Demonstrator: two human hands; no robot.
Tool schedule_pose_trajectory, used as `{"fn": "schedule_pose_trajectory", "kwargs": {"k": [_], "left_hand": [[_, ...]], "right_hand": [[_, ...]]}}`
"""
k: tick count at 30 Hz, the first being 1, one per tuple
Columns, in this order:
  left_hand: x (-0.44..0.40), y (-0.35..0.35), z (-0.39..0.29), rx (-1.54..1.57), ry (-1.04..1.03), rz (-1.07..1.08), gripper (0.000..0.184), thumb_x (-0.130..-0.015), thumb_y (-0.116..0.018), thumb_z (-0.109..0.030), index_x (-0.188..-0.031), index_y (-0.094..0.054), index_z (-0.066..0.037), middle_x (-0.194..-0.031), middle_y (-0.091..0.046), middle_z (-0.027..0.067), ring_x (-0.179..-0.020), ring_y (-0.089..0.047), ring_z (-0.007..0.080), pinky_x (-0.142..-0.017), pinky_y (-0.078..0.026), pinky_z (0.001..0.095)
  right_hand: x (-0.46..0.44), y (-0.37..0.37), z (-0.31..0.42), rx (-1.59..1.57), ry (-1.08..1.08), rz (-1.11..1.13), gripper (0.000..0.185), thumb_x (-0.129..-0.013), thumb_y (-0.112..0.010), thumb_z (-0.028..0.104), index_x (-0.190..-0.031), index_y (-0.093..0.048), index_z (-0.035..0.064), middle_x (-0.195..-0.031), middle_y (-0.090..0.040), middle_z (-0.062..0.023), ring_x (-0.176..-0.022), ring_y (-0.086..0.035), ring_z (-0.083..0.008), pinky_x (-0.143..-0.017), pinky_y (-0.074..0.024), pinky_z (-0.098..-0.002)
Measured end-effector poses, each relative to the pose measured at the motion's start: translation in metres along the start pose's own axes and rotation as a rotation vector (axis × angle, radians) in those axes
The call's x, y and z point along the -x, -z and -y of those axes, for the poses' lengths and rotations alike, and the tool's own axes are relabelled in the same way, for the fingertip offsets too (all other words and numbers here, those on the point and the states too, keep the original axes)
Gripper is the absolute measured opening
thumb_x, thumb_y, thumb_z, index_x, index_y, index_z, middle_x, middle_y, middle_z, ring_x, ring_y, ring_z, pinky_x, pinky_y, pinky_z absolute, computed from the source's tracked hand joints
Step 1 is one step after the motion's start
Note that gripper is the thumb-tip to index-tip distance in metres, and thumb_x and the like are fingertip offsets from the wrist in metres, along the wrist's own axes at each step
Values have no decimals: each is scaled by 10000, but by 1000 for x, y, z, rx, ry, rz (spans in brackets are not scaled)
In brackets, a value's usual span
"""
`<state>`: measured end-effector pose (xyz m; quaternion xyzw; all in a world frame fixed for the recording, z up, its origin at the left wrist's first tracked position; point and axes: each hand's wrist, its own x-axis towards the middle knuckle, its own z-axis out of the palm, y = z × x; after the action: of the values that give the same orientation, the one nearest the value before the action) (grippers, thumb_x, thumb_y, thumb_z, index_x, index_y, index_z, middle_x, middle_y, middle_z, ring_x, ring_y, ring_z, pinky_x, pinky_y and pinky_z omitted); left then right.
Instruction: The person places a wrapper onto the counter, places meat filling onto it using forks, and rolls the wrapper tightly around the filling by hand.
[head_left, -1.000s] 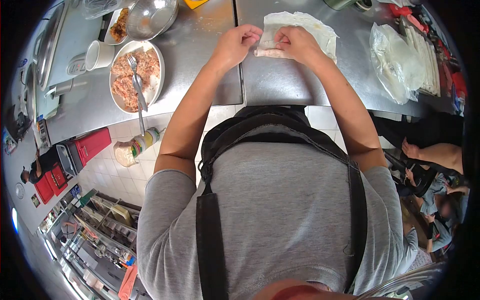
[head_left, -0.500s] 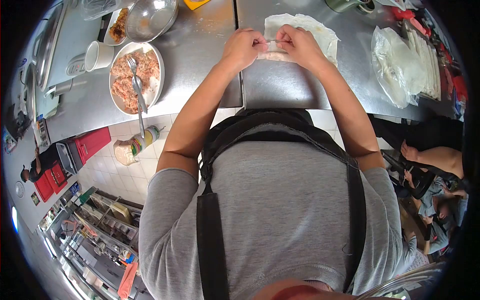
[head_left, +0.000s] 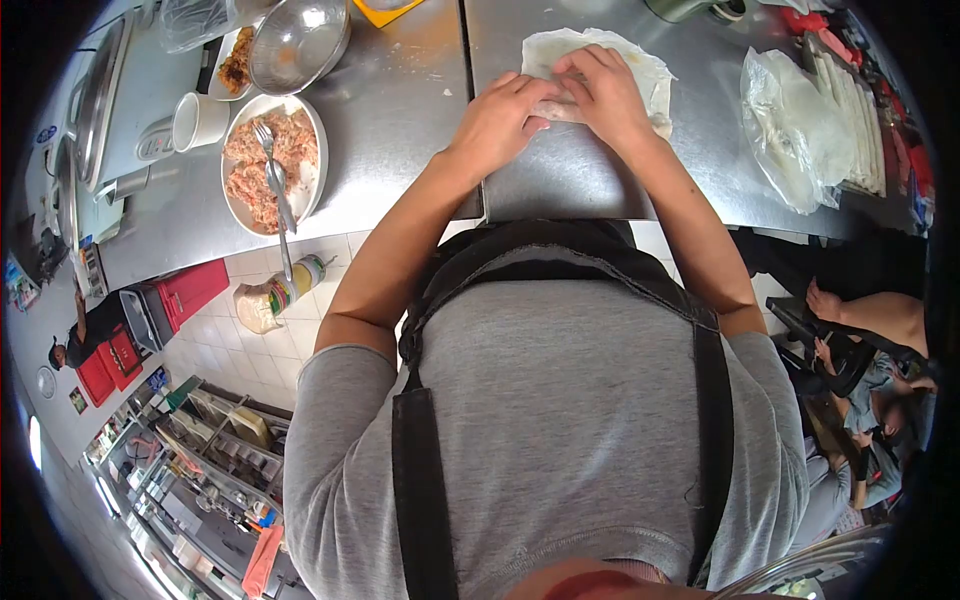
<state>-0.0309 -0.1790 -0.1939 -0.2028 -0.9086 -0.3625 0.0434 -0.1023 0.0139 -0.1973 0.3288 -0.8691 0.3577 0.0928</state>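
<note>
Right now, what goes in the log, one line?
left hand: on white sheet | right hand: on white sheet | fork: on dish

Looks like a commercial kitchen. Can be recognised by the long steel worktable point(head_left: 390, 120), the dish point(head_left: 307, 180) of minced meat point(head_left: 245, 187), the shiny bowl point(head_left: 325, 55), the crowded shelves point(head_left: 230, 437) and tiled floor point(head_left: 230, 345).

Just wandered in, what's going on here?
A person's left hand and right hand are together at the near side of a thin pale sheet on the metal counter. The far part lies spread out. Off to the left sits a white dish of pinkish minced mix, with a fork resting on it.
</note>
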Motion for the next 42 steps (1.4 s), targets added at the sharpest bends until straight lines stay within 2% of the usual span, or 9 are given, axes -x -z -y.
{"fn": "schedule_pose_trajectory", "kwargs": {"k": [3, 6, 14, 20, 24, 29, 33, 38, 42], "left_hand": [[-2, 4, -6, 31, 15, 11, 470, -795, -773, -42, -1235, -615, -89, -1119, -690, 107, -1054, -628, 327, -950, -507, 428], [-2, -3, -1, 61, 26, 37, 527, -802, -771, -25, -1292, -594, -104, -1109, -694, 97, -1055, -642, 320, -927, -521, 421], [-10, 2, -1, 91, -19, 106, 661, -810, -774, 0, -1411, -551, -161, -1056, -710, 75, -1016, -678, 298, -885, -557, 402], [-10, 8, 0, 121, 49, 183, 701, -810, -795, -35, -1439, -530, -196, -1122, -708, 86, -1070, -669, 303, -914, -560, 404], [-15, -7, -13, 86, -6, 103, 700, -817, -791, -50, -1448, -519, -183, -1133, -709, 85, -1065, -666, 303, -908, -557, 412], [-19, -30, -17, 30, -21, 96, 702, -817, -790, -62, -1451, -508, -163, -1136, -701, 86, -1053, -659, 304, -904, -549, 418], [-23, -32, -25, 52, -5, 93, 688, -810, -784, -57, -1439, -518, -143, -1095, -699, 96, -1033, -651, 306, -894, -546, 418], [-27, -46, -26, 56, -80, 66, 693, -797, -779, -41, -1436, -520, -112, -1063, -691, 127, -1007, -631, 321, -874, -543, 424], [-34, -42, -33, 66, -18, 122, 686, -810, -792, -54, -1437, -530, -147, -1095, -710, 86, -1030, -665, 307, -890, -550, 416]], "right_hand": [[20, 25, 11, -249, -261, 217, 312, -848, -737, 43, -1142, -633, 53, -1059, -678, -107, -1005, -652, -287, -887, -534, -421], [36, 38, 19, -100, -236, 293, 429, -828, -758, 12, -1219, -590, 64, -1052, -668, -108, -1031, -656, -288, -913, -540, -407], [44, 45, 12, -60, -238, 263, 494, -791, -774, -11, -1241, -579, 54, -1031, -672, -110, -1027, -649, -310, -927, -532, -423], [63, 61, -2, -23, -244, 229, 525, -776, -781, -12, -1259, -591, 59, -1020, -675, -109, -1029, -630, -318, -915, -519, -431], [70, 72, -11, 76, -137, 152, 532, -784, -783, -6, -1275, -590, 61, -1051, -673, -115, -1041, -630, -314, -919, -525, -425], [75, 75, -14, -74, -312, 197, 534, -747, -787, -6, -1241, -601, 81, -1041, -684, -108, -1040, -621, -338, -959, -491, -449], [74, 79, -7, -57, -264, 109, 537, -752, -781, -9, -1249, -599, 81, -1025, -690, -114, -1018, -631, -339, -952, -499, -449], [82, 77, -22, -123, -347, 179, 586, -746, -789, -8, -1289, -592, 90, -1045, -692, -107, -1039, -632, -333, -971, -496, -443], [83, 82, -17, -71, -305, 157, 658, -770, -803, -1, -1370, -560, 113, -1120, -671, -115, -1087, -635, -307, -937, -528, -416]]}}
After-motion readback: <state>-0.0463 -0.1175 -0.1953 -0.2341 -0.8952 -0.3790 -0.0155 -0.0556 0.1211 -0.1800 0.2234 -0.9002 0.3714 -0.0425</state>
